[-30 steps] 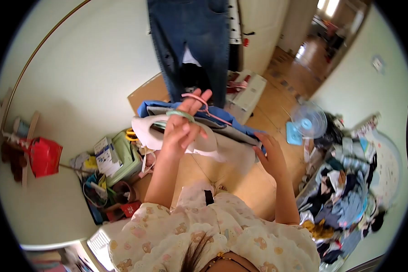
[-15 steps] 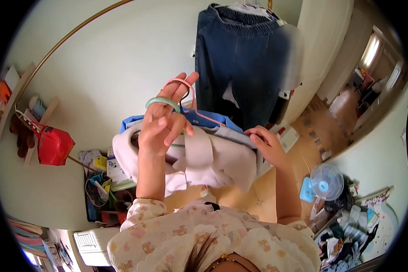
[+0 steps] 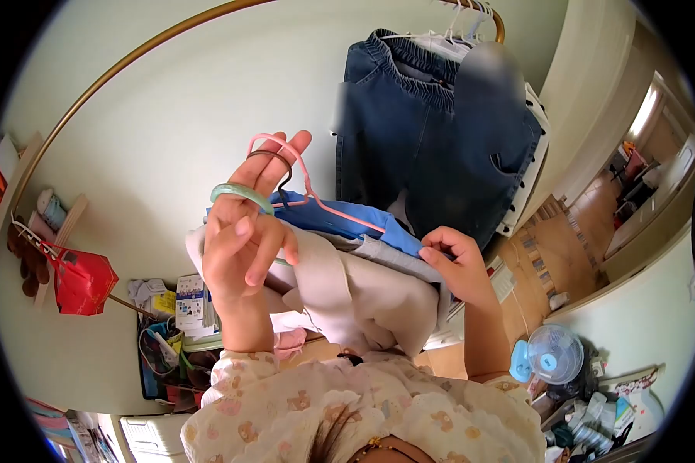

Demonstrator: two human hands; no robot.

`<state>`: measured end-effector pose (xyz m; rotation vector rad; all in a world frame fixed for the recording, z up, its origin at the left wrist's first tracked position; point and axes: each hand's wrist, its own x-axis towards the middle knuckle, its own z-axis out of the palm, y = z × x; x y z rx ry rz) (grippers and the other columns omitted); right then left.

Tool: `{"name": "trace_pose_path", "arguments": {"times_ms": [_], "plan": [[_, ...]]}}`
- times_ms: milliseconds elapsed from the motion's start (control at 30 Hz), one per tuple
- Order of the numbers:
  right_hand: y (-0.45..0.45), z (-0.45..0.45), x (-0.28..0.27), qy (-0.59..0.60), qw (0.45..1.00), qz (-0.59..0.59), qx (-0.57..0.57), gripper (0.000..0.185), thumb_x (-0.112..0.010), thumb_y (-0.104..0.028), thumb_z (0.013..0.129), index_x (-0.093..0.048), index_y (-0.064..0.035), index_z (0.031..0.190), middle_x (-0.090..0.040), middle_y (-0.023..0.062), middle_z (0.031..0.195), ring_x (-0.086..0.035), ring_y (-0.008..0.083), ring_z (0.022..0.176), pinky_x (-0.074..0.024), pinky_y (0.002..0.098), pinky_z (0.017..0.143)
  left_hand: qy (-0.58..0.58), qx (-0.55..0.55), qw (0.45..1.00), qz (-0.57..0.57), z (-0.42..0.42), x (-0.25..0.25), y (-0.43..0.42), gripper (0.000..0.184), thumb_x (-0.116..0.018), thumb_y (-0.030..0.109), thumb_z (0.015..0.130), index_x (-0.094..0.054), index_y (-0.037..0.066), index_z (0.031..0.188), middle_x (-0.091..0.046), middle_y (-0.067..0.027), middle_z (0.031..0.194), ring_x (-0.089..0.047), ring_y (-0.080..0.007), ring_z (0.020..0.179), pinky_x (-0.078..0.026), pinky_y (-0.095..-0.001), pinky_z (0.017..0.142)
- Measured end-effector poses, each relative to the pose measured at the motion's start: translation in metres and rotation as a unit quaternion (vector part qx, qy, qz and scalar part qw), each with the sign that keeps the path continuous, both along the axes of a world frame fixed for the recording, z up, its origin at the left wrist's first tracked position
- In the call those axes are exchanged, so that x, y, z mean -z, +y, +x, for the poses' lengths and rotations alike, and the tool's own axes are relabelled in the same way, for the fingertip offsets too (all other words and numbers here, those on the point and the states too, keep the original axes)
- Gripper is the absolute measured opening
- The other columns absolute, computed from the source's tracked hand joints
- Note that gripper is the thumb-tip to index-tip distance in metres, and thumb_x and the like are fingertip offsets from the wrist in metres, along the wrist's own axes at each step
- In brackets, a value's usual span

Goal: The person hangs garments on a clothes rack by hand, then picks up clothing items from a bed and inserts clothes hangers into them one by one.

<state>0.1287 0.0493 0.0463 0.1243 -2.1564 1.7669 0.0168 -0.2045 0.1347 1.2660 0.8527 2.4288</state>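
Several hangers hook over the raised fingers of my left hand: a pink hanger, a dark hook and a pale green hanger. From them hang a blue garment, a grey garment and a thick off-white garment nearest my body. My right hand pinches the shoulder edge of the blue garment, thumb against fingers. Dark blue jeans hang from white hangers beyond my hands, at the end of a brass-coloured rail.
A red bag hangs at the left by small shelves. Below it are papers and a bin of items. At the lower right stand a fan and a pile of clothes. A doorway opens at the upper right.
My left hand, with the hangers and garments, has moved left and slightly up in view. The view has tilted up, showing more of the rail and the jeans' waistband. My right hand stays on the garment edge.
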Motion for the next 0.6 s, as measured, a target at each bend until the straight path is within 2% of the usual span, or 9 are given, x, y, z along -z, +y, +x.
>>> {"name": "trace_pose_path", "arguments": {"times_ms": [67, 167, 200, 333, 433, 467, 600], "plan": [[0.009, -0.011, -0.008, 0.017, 1.000, 0.019, 0.009, 0.009, -0.064, -0.009, 0.085, -0.059, -0.0014, 0.084, -0.051, -0.0033, 0.069, -0.041, 0.0035, 0.064, -0.0335, 0.0192, 0.058, 0.002, -0.016, 1.000, 0.005, -0.013, -0.005, 0.010, 0.066, -0.051, 0.016, 0.083, -0.024, -0.018, 0.133, -0.025, -0.0373, 0.140, -0.040, -0.0037, 0.030, -0.055, -0.0250, 0.054], [0.021, -0.030, -0.015, 0.058, 0.997, 0.038, 0.037, 0.008, -0.064, -0.007, 0.085, -0.059, -0.0010, 0.085, -0.052, -0.0021, 0.069, -0.042, 0.0038, 0.064, -0.0341, 0.0192, 0.057, 0.035, -0.008, 0.998, -0.044, -0.044, -0.014, 0.025, 0.073, -0.045, 0.019, 0.087, -0.006, -0.016, 0.139, -0.009, -0.0345, 0.146, -0.043, -0.0045, 0.034, -0.051, -0.0270, 0.056], [0.027, -0.033, -0.016, 0.070, 0.996, 0.038, 0.049, 0.008, -0.063, -0.007, 0.085, -0.059, -0.0009, 0.085, -0.052, -0.0017, 0.069, -0.042, 0.0039, 0.064, -0.0345, 0.0191, 0.057, 0.044, -0.016, 0.998, -0.045, -0.049, -0.015, 0.032, 0.073, -0.044, 0.019, 0.087, -0.006, -0.016, 0.139, -0.011, -0.0340, 0.146, -0.043, -0.0049, 0.034, -0.051, -0.0264, 0.056], [0.048, -0.042, -0.022, 0.082, 0.988, 0.031, 0.127, 0.006, -0.064, -0.005, 0.084, -0.059, -0.0004, 0.085, -0.056, 0.0006, 0.070, -0.047, 0.0050, 0.063, -0.0376, 0.0195, 0.058, 0.052, 0.006, 0.998, -0.030, -0.065, -0.015, 0.056, 0.069, -0.045, 0.018, 0.087, -0.013, -0.016, 0.137, -0.014, -0.0347, 0.145, -0.043, -0.0053, 0.033, -0.052, -0.0268, 0.057], [0.068, -0.053, -0.025, 0.169, 0.958, 0.110, 0.202, 0.006, -0.064, -0.004, 0.084, -0.060, 0.0002, 0.085, -0.058, 0.0030, 0.071, -0.051, 0.0069, 0.064, -0.0407, 0.0205, 0.060, 0.064, 0.004, 0.998, -0.027, -0.077, -0.017, 0.073, 0.066, -0.047, 0.018, 0.087, -0.019, -0.017, 0.135, -0.016, -0.0355, 0.144, -0.042, -0.0053, 0.033, -0.053, -0.0263, 0.056], [0.075, -0.057, -0.028, 0.170, 0.952, 0.127, 0.219, 0.008, -0.064, -0.005, 0.084, -0.060, 0.0012, 0.085, -0.060, 0.0053, 0.072, -0.053, 0.0090, 0.065, -0.0425, 0.0219, 0.061, 0.070, 0.001, 0.997, -0.025, -0.081, -0.016, 0.079, 0.065, -0.047, 0.018, 0.087, -0.020, -0.018, 0.135, -0.017, -0.0357, 0.144, -0.042, -0.0052, 0.032, -0.053, -0.0260, 0.055], [0.099, -0.076, -0.046, 0.223, 0.913, 0.155, 0.303, 0.011, -0.065, -0.008, 0.083, -0.060, 0.0019, 0.084, -0.060, 0.0053, 0.072, -0.054, 0.0103, 0.066, -0.0432, 0.0233, 0.062, 0.059, -0.021, 0.998, -0.022, -0.083, -0.018, 0.090, 0.068, -0.052, 0.021, 0.085, -0.023, -0.018, 0.133, -0.022, -0.0362, 0.142, -0.042, -0.0050, 0.031, -0.053, -0.0246, 0.051]]}}
